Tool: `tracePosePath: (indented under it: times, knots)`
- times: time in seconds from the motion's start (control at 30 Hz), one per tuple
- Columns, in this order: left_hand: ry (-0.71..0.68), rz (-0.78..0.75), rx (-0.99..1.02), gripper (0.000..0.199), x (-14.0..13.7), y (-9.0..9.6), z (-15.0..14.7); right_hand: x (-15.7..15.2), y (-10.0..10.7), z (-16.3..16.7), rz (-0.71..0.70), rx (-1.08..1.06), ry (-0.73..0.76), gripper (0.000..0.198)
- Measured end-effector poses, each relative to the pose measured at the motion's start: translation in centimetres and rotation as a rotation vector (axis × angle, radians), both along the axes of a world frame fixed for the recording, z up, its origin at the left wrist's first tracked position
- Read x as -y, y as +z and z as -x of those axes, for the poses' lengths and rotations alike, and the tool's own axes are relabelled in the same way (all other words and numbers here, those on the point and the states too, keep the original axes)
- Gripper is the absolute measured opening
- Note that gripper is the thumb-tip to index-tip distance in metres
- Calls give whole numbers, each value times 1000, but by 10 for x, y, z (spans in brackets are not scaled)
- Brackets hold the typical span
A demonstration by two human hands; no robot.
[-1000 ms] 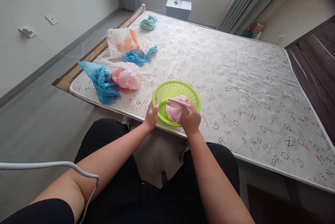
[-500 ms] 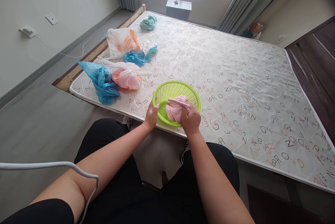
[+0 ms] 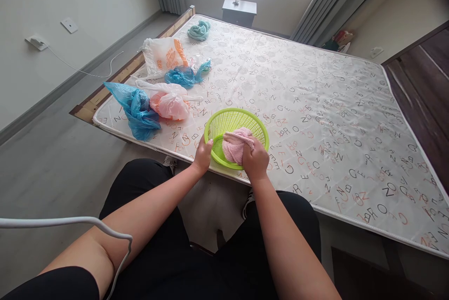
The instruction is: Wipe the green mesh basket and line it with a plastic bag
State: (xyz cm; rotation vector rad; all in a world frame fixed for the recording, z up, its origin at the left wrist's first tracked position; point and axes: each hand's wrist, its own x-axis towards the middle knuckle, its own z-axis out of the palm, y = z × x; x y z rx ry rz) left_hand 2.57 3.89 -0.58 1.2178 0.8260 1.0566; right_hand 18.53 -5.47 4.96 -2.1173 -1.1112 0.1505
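Cloth (image 3: 237,148) is lying bunched inside the basket (image 3: 228,122), toward its right side, in the head view. The left hand (image 3: 203,154) is gripping the basket's left rim, thumb showing; the right hand (image 3: 256,159), at the basket's near right, is clutching the cloth in curled fingers. Working well here probably means bracing the rim firmly with the left while pressing the cloth evenly with the right, gently enough not to tip the basket off the mattress (image 3: 315,117), whose edge is running just beside its near side. The basket's wall is hiding most of the left fingers, and the right hand is covering some rim and cloth; whether it is also gripping the rim, one cannot tell. Left of the basket, a blue bag (image 3: 140,113) and a pinkish bag (image 3: 171,106) are leaving their contents hard to make out.
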Motion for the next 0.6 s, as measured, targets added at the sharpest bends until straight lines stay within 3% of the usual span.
tracePosePath:
  times: [0.6]
  knots:
    - [-4, 17, 10, 39, 0, -1, 0, 0, -2, -1, -3, 14, -4, 38]
